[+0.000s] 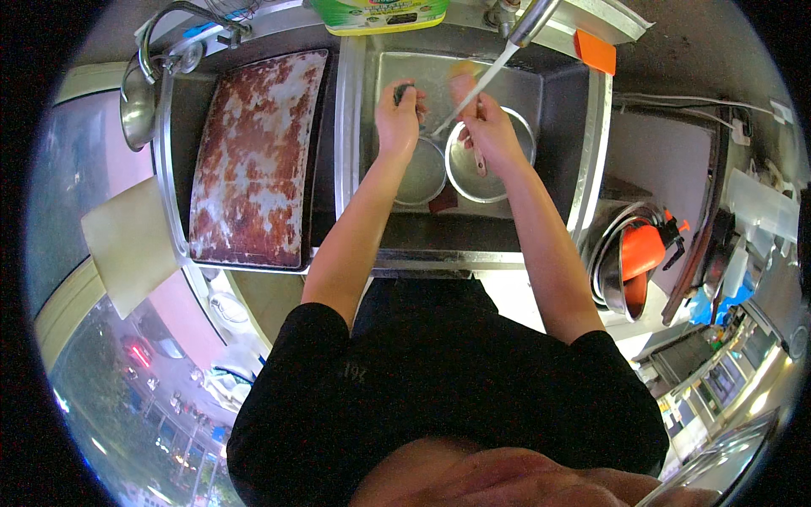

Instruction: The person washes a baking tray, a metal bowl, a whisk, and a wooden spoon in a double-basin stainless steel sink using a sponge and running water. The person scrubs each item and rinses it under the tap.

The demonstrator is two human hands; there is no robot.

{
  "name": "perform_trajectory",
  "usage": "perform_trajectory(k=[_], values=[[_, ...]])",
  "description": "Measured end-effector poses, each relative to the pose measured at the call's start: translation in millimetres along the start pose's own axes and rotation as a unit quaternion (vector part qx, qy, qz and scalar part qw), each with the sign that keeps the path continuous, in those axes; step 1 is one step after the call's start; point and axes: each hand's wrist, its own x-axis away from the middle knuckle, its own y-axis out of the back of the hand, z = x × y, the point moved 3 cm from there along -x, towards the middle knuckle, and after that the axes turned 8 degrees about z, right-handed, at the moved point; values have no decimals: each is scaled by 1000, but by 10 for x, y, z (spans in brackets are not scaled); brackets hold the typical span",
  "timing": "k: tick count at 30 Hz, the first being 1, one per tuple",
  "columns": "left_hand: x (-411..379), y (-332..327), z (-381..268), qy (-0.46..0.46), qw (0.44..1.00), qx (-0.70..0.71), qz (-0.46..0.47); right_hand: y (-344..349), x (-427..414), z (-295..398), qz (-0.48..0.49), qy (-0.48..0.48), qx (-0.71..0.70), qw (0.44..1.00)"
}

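Observation:
My left hand [400, 120] is raised over the right sink basin [405, 237], its fingers closed on a small dark object [403, 94], perhaps a scouring pad. In my right hand [488, 130] is a brush or similar tool with a wooden handle [479, 161]; its yellowish head [464, 71] is blurred. Water [478, 87] streams from the metal faucet [534, 24] and falls between my hands. Below my right hand lies a round metal pan [488, 190] with a bright rim. A second round metal dish [421, 174] sits beside it, under my left wrist.
A large stained baking tray [253, 158] leans across the left basin. An orange sponge or cloth [595, 52] lies on the right back rim. A green and yellow container [383, 16] stands behind. Nested metal bowls with an orange spray bottle [643, 250] are at right.

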Motion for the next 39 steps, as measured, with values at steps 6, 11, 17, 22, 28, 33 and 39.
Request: perform_trajectory(k=[6,11,17,22,28,33,39], values=[[176,-495,-310,-352,847,-372,141,-14,122,40,60,2,226,972],[-322,-531,-121,-191,826,-497,184,40,238,58,49,34,324,944],[-15,-715,15,-346,755,-523,194,65,286,141,-4,98,447,889],[-241,-552,-190,-75,865,-467,166,39,378,23,-2,99,461,882],[16,-721,-12,-393,747,-525,108,77,229,-19,-5,89,461,883],[-553,-259,-25,-96,914,-384,91,95,440,156,-4,67,382,922],[-172,-259,9,-125,991,29,46,192,435,-159,56,-80,36,995]])
